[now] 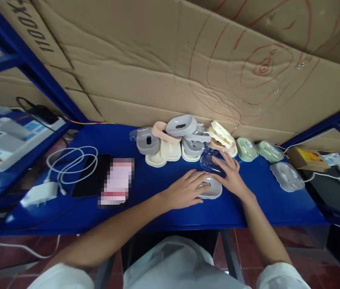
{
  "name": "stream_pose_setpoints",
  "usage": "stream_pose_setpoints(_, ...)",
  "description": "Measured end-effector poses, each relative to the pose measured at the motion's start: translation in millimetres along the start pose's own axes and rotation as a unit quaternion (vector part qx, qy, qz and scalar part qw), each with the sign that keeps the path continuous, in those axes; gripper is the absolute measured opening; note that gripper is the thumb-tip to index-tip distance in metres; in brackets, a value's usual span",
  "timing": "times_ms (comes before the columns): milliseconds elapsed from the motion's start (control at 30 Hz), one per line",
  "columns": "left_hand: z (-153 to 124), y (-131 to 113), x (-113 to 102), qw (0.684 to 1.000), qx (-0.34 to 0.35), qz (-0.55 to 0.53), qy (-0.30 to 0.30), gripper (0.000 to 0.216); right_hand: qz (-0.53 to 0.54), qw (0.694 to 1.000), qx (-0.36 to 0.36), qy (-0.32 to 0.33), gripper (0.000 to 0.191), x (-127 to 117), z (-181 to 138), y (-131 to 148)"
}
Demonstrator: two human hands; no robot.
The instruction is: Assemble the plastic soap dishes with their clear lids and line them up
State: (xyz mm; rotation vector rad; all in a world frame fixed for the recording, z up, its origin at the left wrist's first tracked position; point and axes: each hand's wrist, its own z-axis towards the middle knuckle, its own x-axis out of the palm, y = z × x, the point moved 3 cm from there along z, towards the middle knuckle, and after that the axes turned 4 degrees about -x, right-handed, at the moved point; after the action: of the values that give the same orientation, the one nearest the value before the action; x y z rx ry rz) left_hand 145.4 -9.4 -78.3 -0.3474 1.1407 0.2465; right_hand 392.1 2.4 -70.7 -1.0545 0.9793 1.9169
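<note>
A grey oval soap dish (217, 190) lies on the blue table close to the front edge. My left hand (186, 190) spans its left end, with some fingers over its inside and the thumb by the near rim. Just behind it is a clear plastic lid (208, 163). My right hand (230, 173) has the lid between its index finger and thumb, the thumb close to the dish's far rim. Behind both hands is a heap of soap dish parts, with a grey tray (174, 127), a peach tray (158, 131) and cream bases (170, 151).
Green lidded soap dishes (246, 149) and a grey lidded one (287, 177) stand on the right. To the left lie a white charger (41, 193) with its coiled cable, a black flat object (88, 182) and a blurred pink item (117, 180). Cardboard (146, 72) walls the back.
</note>
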Motion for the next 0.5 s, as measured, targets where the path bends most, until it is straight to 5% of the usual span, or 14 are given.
stream_pose_setpoints(133,-1,2,-3,0.999,-0.036,-0.028,0.012,0.038,0.01,0.993,-0.007,-0.115,0.042,-9,-21,14)
stream_pose_setpoints(333,-4,14,-21,0.995,-0.075,-0.071,-0.015,0.028,-0.018,0.994,-0.086,-0.067,0.051,8,-36,46)
stream_pose_setpoints(500,-6,31,-30,0.991,-0.106,-0.076,-0.039,0.031,-0.104,0.978,-0.136,-0.123,0.068,17,-38,57)
